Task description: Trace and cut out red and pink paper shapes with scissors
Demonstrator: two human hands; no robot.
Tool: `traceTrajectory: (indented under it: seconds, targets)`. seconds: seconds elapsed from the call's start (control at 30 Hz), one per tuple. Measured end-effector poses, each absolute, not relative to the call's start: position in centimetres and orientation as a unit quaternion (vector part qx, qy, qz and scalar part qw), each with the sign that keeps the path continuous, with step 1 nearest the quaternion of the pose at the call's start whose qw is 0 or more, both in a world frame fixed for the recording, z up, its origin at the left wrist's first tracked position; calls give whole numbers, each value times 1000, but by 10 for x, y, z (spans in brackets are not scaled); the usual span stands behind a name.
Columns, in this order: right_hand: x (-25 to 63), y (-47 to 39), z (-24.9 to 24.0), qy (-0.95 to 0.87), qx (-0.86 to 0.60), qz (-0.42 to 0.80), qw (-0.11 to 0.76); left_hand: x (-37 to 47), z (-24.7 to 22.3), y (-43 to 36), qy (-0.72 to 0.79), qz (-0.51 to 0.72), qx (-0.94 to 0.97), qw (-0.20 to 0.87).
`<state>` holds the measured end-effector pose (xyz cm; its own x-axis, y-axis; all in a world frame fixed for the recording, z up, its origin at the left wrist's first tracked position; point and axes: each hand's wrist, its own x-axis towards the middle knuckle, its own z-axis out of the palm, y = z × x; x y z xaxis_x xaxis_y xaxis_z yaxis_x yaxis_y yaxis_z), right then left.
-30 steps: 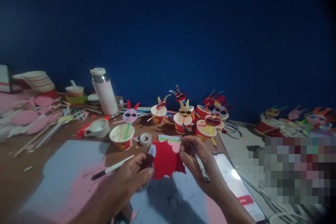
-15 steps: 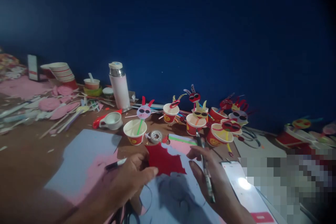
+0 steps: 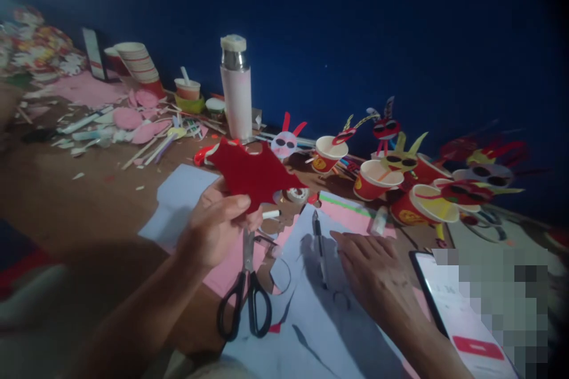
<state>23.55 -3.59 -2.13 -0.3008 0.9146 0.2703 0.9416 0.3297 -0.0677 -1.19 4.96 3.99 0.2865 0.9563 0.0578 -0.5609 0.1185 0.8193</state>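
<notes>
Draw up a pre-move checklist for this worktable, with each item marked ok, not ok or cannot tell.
1. Red paper secured: ok, held in the left hand.
2. Right hand free: ok, nothing gripped; it rests by the pen.
3. Pen off the white sheet: not ok, it lies on it.
4. Scissors handles uncovered: ok, both black loops show below the left hand.
5. Scissor blades fully shut: cannot tell, the left hand and red paper hide the tips.
6. Sheet free of scraps: not ok, a small red scrap lies near the handles.
</notes>
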Motion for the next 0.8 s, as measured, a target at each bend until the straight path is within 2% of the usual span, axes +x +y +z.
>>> traceTrajectory:
  seconds: [0.13,0.27,0.33,0.47,0.63,0.7,0.8]
  targets:
    - [196,-48,-23,-810,-532,37,244,-14,38,49,249,551,382,699]
    - [148,-55,-27,-797,-535,77,269,-18,40,50,237,570,360,699]
    - [125,-56,-27,-791,-558,77,240,-20,41,51,232,582,344,700]
    - [88,-56,-25,-795,-592,84,107,-22,46,51,232,587,321,706]
    - [79,-59,-26,-750,-656,82,3,-28,55,49,240,583,312,711]
    - [86,-60,-26,-763,-634,122,1,-30,57,48,242,582,311,711]
    - [94,-62,-22,-802,-569,175,45,-32,58,44,236,580,317,712]
